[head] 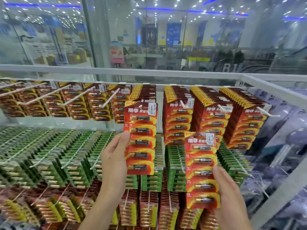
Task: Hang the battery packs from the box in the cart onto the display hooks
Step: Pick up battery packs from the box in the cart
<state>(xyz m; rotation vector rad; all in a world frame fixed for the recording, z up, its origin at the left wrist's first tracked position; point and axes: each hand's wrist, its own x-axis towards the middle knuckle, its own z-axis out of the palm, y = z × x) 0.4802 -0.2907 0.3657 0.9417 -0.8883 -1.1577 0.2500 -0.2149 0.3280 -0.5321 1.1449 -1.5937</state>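
My left hand (114, 156) grips a red battery pack (141, 138) by its left edge and holds it upright in front of the top row. The pack's top hole lies at the tip of a white display hook (140, 106). My right hand (232, 193) holds a second red battery pack (201, 171) by its lower right edge, lower and to the right. Full hooks of red packs (179, 117) hang to the right of the first pack. The cart and the box are out of view.
Long white hooks (74, 98) at the upper left carry few red packs far back. Rows of green packs (66, 163) and more red packs (149, 209) hang below. A grey shelf frame (274, 90) runs along the top and right, with glass behind.
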